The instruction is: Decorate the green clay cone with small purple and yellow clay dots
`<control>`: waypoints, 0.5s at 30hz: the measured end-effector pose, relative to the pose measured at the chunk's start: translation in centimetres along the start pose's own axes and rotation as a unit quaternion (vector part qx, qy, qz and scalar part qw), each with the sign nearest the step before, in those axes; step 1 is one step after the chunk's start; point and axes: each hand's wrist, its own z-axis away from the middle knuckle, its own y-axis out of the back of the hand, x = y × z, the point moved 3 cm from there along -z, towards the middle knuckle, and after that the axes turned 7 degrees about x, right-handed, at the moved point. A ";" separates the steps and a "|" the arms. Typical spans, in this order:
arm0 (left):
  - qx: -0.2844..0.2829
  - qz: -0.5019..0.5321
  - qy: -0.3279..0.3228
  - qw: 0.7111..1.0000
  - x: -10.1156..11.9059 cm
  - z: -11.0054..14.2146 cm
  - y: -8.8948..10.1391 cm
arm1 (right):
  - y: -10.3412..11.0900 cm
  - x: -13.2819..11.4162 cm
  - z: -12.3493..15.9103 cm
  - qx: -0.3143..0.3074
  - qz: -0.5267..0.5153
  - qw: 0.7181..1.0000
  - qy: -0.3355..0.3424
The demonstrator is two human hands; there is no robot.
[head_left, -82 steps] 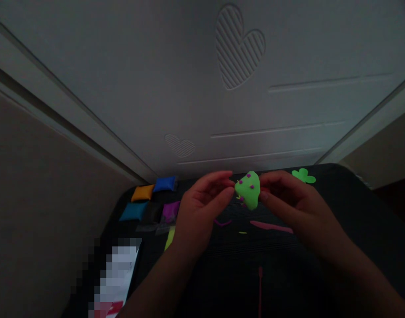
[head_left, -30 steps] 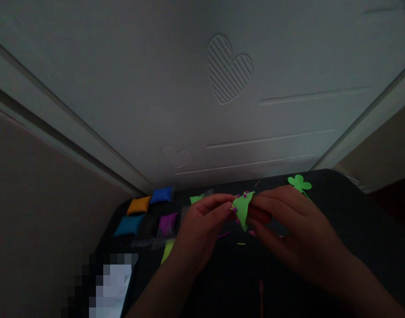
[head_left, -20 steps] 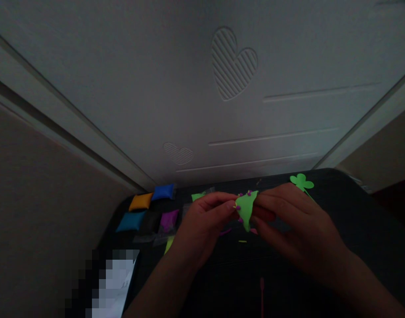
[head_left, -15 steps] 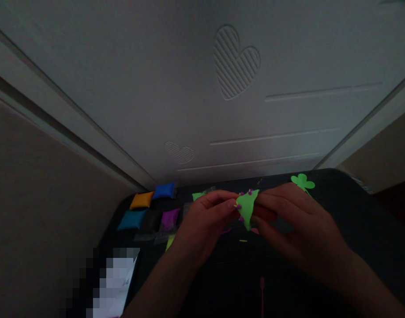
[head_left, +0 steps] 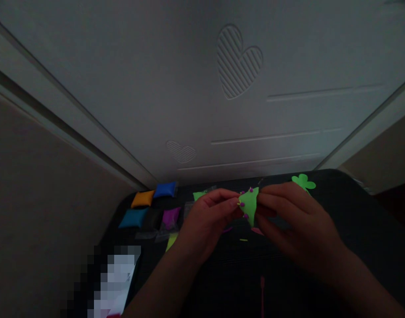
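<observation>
Between my hands, above the table, is a thin green clay piece point(head_left: 249, 206), roughly triangular, dotted along its left edge with several small purple bits with yellow tips. My left hand point(head_left: 211, 221) pinches its left side between thumb and fingertips, close to a purple bit. From the right, my right hand point(head_left: 295, 221) grips the piece with bent fingers; part of the clay is hidden behind them. Beneath the hands, a pink piece point(head_left: 257, 231), a purple strip point(head_left: 227, 230) and a short yellow strip point(head_left: 243, 240) lie on the dark table point(head_left: 229, 278).
Clay packets in orange point(head_left: 142, 199), blue point(head_left: 165, 190), teal point(head_left: 133, 218), black point(head_left: 152, 219) and purple point(head_left: 171, 217) lie at the left. A green petalled shape point(head_left: 303, 181) is at the back right. A pink tool point(head_left: 262, 291) lies in front; a lit screen point(head_left: 118, 278) stands front left.
The green clay piece has turned slightly in my fingers, so the purple bits along its left edge show more. Both hands keep their grip, and the view has shifted a little.
</observation>
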 end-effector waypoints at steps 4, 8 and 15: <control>0.004 -0.008 0.004 1.000 0.1 0.0 -0.1 | -0.1 0.1 0.2 0.003 -0.009 1.000 -0.004; 0.006 -0.012 0.006 1.000 0.0 -0.2 0.0 | -0.6 0.5 0.1 0.002 -0.025 0.999 -0.027; 0.008 -0.019 -0.018 1.000 -0.5 -0.8 0.3 | -0.7 0.8 -0.3 0.004 -0.033 0.998 -0.058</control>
